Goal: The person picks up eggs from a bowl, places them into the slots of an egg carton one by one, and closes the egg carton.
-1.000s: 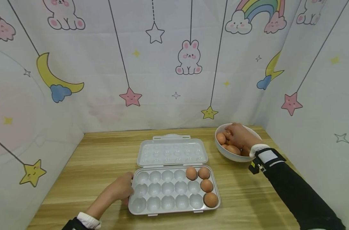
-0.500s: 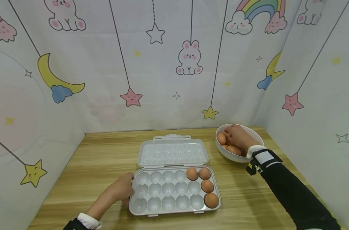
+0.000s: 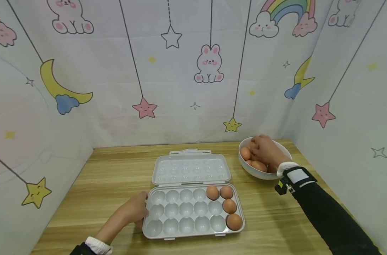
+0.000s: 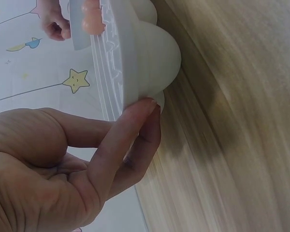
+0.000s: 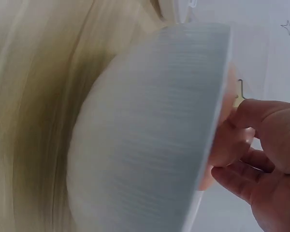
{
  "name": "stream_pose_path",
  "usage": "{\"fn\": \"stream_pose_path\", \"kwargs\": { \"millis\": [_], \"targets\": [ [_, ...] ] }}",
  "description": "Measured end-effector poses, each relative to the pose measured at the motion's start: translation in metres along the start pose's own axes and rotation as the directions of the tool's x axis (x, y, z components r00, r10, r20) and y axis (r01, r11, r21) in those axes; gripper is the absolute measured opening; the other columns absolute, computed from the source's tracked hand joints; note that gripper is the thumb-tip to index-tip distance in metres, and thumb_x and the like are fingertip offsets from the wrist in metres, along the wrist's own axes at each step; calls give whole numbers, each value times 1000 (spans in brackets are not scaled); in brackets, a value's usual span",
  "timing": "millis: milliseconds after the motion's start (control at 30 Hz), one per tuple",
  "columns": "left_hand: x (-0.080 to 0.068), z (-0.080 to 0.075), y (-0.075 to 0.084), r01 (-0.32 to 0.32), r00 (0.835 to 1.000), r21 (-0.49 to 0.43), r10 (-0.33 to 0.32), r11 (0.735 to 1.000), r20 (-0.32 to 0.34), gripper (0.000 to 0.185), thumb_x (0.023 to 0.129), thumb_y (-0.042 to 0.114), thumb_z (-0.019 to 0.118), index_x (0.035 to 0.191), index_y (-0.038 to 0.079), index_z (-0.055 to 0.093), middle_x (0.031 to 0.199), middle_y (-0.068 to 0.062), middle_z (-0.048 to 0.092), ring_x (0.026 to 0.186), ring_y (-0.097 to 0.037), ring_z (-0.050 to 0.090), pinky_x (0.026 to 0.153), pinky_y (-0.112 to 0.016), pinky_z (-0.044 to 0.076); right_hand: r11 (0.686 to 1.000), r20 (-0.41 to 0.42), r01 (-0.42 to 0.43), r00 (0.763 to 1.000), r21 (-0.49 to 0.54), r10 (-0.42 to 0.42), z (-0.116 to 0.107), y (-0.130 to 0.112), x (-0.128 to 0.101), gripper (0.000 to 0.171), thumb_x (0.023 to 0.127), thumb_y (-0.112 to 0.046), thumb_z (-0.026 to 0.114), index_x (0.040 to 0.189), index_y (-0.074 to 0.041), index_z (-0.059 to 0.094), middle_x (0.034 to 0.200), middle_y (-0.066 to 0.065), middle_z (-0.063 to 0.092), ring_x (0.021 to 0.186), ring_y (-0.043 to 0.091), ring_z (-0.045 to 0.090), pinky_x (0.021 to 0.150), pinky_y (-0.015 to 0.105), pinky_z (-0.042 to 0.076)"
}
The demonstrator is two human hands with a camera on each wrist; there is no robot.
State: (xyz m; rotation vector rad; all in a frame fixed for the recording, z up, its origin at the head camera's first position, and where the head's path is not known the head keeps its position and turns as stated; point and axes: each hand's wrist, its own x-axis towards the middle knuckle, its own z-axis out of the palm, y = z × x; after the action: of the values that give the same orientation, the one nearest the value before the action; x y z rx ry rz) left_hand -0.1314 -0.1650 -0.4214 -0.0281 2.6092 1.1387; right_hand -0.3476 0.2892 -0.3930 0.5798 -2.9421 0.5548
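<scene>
Little has moved over the past second: the right hand [image 3: 265, 150] stays down among the brown eggs in the white bowl [image 3: 247, 167], shifting only slightly, and the left hand [image 3: 134, 209] keeps its place at the left edge of the egg tray [image 3: 193, 232]. The four eggs in the tray lie where they lay before.

The tray, a clear plastic box with three rows of cups, sits open on the wooden table [image 3: 110, 180], its lid [image 3: 191, 169] folded back flat behind it. Two eggs fill the right end of the far row [image 3: 212, 192], one sits in the rightmost cup of the middle row [image 3: 229, 205] and one in the rightmost cup of the near row [image 3: 234, 221]. All other cups hold nothing.

To the right and behind the tray, the bowl stands near the table's far right corner, well apart from the tray. Several eggs show in it [image 3: 245, 153], partly hidden under the right hand. In the right wrist view, fingers [image 5: 232, 140] curl over the bowl's rim around an egg [image 5: 228, 104], gripping it inside the bowl.

In the left wrist view, the left hand's fingertips [image 4: 142, 108] press against the tray's rim, fingers extended rather than wrapped round it, steadying the tray on the table.
</scene>
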Motion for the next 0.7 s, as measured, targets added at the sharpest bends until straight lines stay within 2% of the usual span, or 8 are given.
{"fn": "stream_pose_path", "kwargs": {
  "millis": [67,167,233,300,433,500,600,700],
  "targets": [
    [0,0,1,1,1000,-5,-1,1000,1,45,71,-18,53,115,-19,41,83,-21,56,62,-25,61,42,-35,54,997,-18,-28,999,67,29,-6,-3,-4,34,89,-20,59,118,-2,56,107,14,54,98,29,51,84,45,46],
    [0,0,0,-4,1000,-8,4,1000,1,44,72,-18,54,114,-19,41,85,-22,56,65,-26,61,43,-35,54,976,-56,-46,997,214,59,-15,-10,-10,34,90,-20,58,120,-4,53,108,12,51,99,27,48,83,43,45],
    [1,0,-1,-5,1000,-11,5,1000,-1,44,71,-18,54,113,-19,42,84,-21,56,65,-26,61,43,-35,54,960,-102,-27,993,280,58,-22,-14,-12,31,90,-18,58,117,-5,52,104,10,51,94,26,47,78,39,44],
    [1,1,-2,-7,1000,-13,7,1000,-2,44,71,-18,54,113,-19,42,84,-21,56,65,-26,61,43,-35,54,951,-158,13,987,310,38,-28,-18,-14,30,89,-18,59,115,-3,51,103,11,51,91,26,47,75,38,44],
    [2,1,-2,-8,1000,-10,8,1000,-8,44,70,-18,54,113,-18,42,82,-20,55,62,-25,61,42,-34,54,943,-252,76,968,325,9,-44,-30,-19,41,87,-20,63,121,-2,48,113,12,53,99,25,51,82,41,50],
    [1,1,-2,-11,1000,-13,11,1000,-10,44,70,-18,54,112,-19,42,81,-19,55,59,-25,61,41,-34,53,931,-271,94,963,353,6,-53,-39,-23,43,87,-22,64,122,-3,48,115,12,53,101,25,52,83,41,50],
    [1,1,-1,-13,1000,-20,12,1000,-5,44,70,-18,53,112,-19,42,80,-18,55,58,-25,61,41,-34,53,911,-284,135,959,390,-20,-67,-54,-32,45,88,-24,63,126,-5,48,116,11,54,103,21,52,82,28,51],
    [2,1,-1,-7,1000,-21,6,1000,-5,45,69,-18,54,113,-19,41,81,-19,55,60,-25,61,41,-35,54,877,-286,191,956,441,-64,-82,-76,-45,44,89,-18,62,129,-3,49,115,12,56,100,20,52,78,17,49]
  ]
}}
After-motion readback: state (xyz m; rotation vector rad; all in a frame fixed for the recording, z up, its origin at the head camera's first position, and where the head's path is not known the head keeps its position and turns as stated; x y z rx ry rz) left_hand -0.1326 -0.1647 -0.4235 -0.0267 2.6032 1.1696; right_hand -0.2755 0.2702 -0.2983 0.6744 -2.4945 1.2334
